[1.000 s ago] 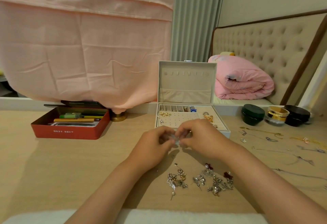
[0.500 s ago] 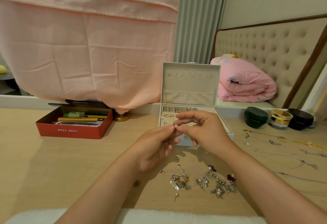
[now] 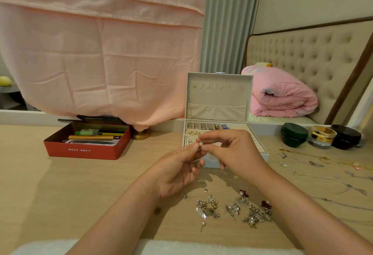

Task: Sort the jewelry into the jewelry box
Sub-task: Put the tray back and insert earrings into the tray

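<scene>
Head view: both hands meet above the tabletop (image 3: 60, 184), just in front of the jewelry box (image 3: 219, 109). The left hand (image 3: 177, 172) and the right hand (image 3: 236, 154) each have a grip clenched on one small gold earring (image 3: 201, 144). It is pinched between thumb and forefinger tips from either side and held over the box's front edge. The box stands open with its lid upright. Its back row of narrow slots holds a few small pieces toward the right, and gold studs (image 3: 193, 132) sit at the left of the pale panel below. A loose pile (image 3: 234, 208) of silver, pearl and dark red earrings lies on the tabletop near the wrists. Chains (image 3: 314, 163) are spread out at the right. An open red tin (image 3: 84, 151) at the left holds pens and a green tube. A green jar (image 3: 294, 134), a gold jar (image 3: 322, 136) and a black jar (image 3: 345, 136) stand side by side near the back edge.
</scene>
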